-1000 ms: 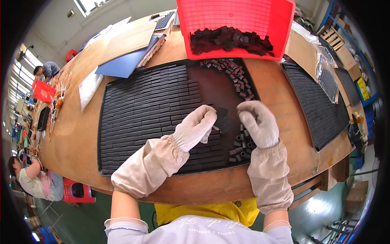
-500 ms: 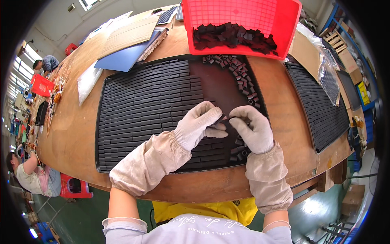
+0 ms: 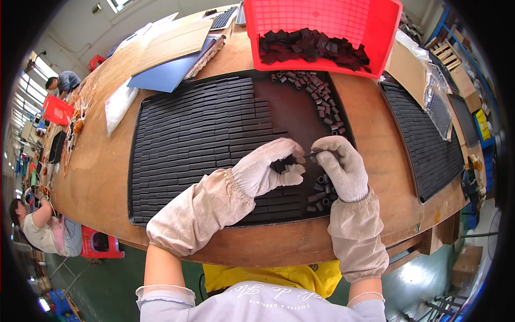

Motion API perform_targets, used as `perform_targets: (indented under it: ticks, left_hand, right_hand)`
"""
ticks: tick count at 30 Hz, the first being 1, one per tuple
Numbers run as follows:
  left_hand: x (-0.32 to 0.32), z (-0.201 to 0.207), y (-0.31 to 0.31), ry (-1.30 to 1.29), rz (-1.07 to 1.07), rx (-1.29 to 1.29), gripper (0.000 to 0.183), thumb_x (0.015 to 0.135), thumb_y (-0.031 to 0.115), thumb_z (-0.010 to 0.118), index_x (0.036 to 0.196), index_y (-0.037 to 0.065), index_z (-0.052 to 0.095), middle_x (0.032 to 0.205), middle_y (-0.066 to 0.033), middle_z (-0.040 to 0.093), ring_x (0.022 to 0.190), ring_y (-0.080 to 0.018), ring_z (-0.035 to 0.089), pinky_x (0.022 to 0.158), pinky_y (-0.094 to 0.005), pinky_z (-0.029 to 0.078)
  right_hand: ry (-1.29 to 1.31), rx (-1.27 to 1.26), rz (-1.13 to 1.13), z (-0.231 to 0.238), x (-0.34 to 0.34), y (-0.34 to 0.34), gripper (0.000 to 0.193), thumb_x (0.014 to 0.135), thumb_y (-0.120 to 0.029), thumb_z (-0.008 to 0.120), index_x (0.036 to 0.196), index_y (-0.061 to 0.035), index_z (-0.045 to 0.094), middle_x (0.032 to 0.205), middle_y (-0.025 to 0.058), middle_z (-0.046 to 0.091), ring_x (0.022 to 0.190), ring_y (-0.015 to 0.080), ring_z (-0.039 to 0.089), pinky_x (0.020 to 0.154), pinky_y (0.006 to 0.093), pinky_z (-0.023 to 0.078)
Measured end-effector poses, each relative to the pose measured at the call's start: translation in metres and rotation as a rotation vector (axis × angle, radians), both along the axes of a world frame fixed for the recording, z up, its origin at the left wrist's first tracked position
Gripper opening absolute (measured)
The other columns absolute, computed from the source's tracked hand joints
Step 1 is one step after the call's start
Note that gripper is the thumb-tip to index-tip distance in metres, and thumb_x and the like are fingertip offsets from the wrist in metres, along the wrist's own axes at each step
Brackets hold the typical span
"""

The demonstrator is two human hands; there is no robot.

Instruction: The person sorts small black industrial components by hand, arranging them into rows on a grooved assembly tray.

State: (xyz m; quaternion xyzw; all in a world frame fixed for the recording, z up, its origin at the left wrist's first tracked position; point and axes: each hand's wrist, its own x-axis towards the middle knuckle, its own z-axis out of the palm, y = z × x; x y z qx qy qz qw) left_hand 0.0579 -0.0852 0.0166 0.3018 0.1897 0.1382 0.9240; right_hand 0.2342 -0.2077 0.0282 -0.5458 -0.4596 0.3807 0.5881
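Both my hands wear whitish knit gloves and hang over the right part of a black tray (image 3: 351,134). My left hand (image 3: 268,167) is curled around small black pieces (image 3: 282,163), partly hidden by its fingers. Between thumb and forefinger, my right hand (image 3: 343,167) pinches a thin dark piece (image 3: 311,154), its tip near my left fingertips. Tight rows of black blocks (image 3: 198,129) fill the tray's left and middle. Loose short black tubes (image 3: 322,99) lie along its right side, and more tubes (image 3: 320,196) lie below my right hand.
A red basket (image 3: 389,48) of flat black pieces (image 3: 316,45) stands behind the tray. To the right is another filled tray (image 3: 424,139), partly under cardboard (image 3: 405,70) and plastic. Cardboard (image 3: 171,45) and a blue sheet (image 3: 161,78) lie far left. Two people sit or bend at the left.
My right hand has turned and drawn slightly right, with the thin dark piece now showing in its pinch. The left hand's fingers have opened a little around the pieces.
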Motion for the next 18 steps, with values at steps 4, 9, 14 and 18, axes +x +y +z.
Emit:
perform_targets:
  ticks: [4, 9, 14, 18]
  left_hand:
    - [0.0, -0.003, -0.002, 0.096, -0.035, 0.013, 0.024, 0.101, 0.027, 0.056, 0.113, 0.005, 0.057, 0.089, -0.0027, 0.054, 0.075, -0.0085, 0.054, 0.056, -0.0217, 0.048]
    - [-0.001, 0.006, -0.005, 0.142, -0.156, 0.284, 0.024, 0.097, 0.028, 0.065, 0.111, 0.008, 0.059, 0.081, 0.0054, 0.05, 0.056, -0.0012, 0.037, 0.049, -0.0191, 0.028]
    - [-0.003, 0.01, -0.005, 0.195, -0.201, 0.381, 0.029, 0.096, 0.026, 0.066, 0.116, 0.007, 0.059, 0.087, 0.0026, 0.057, 0.057, -0.0013, 0.04, 0.049, -0.0194, 0.03]
    - [0.0, 0.008, -0.003, 0.219, -0.088, 0.419, 0.04, 0.091, 0.029, 0.072, 0.12, 0.005, 0.06, 0.081, 0.0041, 0.057, 0.058, -0.0038, 0.045, 0.052, -0.0198, 0.039]
  right_hand:
    - [-0.253, 0.125, -0.001, 0.0, 0.001, 0.004, 0.017, 0.089, 0.003, 0.06, 0.103, -0.0025, 0.067, 0.1, 0.0037, 0.061, 0.086, 0.0104, 0.059, 0.076, 0.0259, 0.049]
    - [-0.47, 0.149, -0.013, 0.007, -0.002, 0.005, 0.019, 0.084, 0.007, 0.063, 0.098, -0.0038, 0.07, 0.102, 0.0083, 0.061, 0.085, 0.0164, 0.062, 0.073, 0.027, 0.049]
    - [-0.575, 0.253, 0.015, 0.0, 0.001, 0.008, 0.022, 0.082, 0.007, 0.065, 0.1, -0.0043, 0.07, 0.102, 0.0091, 0.061, 0.086, 0.0184, 0.063, 0.072, 0.0292, 0.051]
    - [-0.378, 0.146, -0.096, 0.0, -0.004, 0.007, 0.024, 0.081, 0.006, 0.066, 0.103, -0.0046, 0.069, 0.102, 0.0094, 0.062, 0.089, 0.0219, 0.065, 0.075, 0.0314, 0.052]
